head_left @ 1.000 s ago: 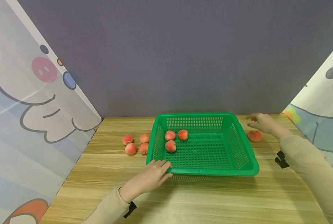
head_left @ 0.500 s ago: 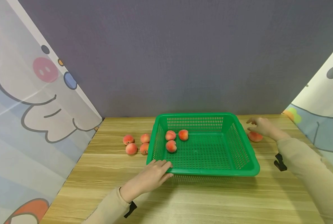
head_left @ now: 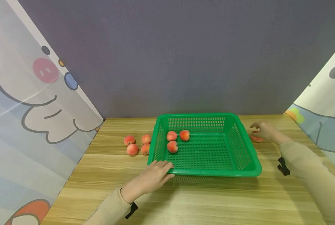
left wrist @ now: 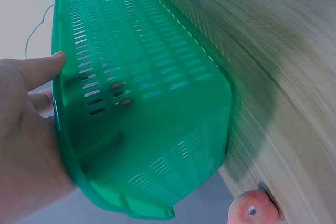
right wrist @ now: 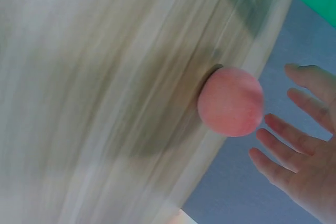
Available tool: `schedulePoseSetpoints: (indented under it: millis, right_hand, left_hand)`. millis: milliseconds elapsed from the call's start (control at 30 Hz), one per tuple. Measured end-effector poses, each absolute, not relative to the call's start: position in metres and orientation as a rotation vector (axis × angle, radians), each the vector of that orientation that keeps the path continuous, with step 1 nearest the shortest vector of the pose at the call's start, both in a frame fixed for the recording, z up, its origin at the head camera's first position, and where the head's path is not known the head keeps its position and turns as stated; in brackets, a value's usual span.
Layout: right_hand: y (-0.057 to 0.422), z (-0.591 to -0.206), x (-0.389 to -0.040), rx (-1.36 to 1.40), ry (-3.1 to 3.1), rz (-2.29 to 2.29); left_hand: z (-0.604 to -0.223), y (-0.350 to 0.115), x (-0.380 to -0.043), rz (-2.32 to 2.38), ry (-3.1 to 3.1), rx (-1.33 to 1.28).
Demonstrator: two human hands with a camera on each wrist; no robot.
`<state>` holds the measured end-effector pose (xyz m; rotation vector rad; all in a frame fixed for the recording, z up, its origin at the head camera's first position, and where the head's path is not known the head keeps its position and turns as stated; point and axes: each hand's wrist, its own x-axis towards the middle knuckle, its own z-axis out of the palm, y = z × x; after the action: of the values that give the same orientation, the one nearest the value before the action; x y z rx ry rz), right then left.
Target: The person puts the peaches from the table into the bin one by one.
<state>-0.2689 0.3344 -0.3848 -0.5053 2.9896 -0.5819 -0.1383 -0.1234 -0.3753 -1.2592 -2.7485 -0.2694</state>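
Note:
A green plastic basket point(head_left: 202, 172) with slotted walls stands on the table, three red-orange peaches point(head_left: 172, 147) at the left of its floor. My left hand point(head_left: 151, 177) grips the front rim near the left corner. In the left wrist view its thumb point(left wrist: 47, 71) lies against the outer side of the rim, and the fingers are mostly hidden behind the wall. To the right of the basket, my right hand point(head_left: 266, 131) hovers over a single peach point(head_left: 256, 139) and partly hides it. The right wrist view shows its fingers spread and slightly bent, just beside that peach point(right wrist: 231, 102).
Several peaches point(head_left: 132, 149) lie grouped on the wooden table point(head_left: 105, 178) left of the basket. A grey panel point(head_left: 167, 62) rises along the table's back edge. Cartoon-printed curtains point(head_left: 18, 125) hang at both sides.
My right hand dips a little lower and comes over the single peach, now covering more of it. The left hand and basket stay put.

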Motion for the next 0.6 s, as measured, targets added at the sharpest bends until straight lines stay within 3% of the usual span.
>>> schedulePoseSetpoints:
  millis: [600]
  right_hand:
    - [0.345, -0.407, -0.275, -0.589, 3.014, -0.573]
  left_hand:
    - [-0.374, -0.123, -0.137, -0.25, -2.794, -1.231]
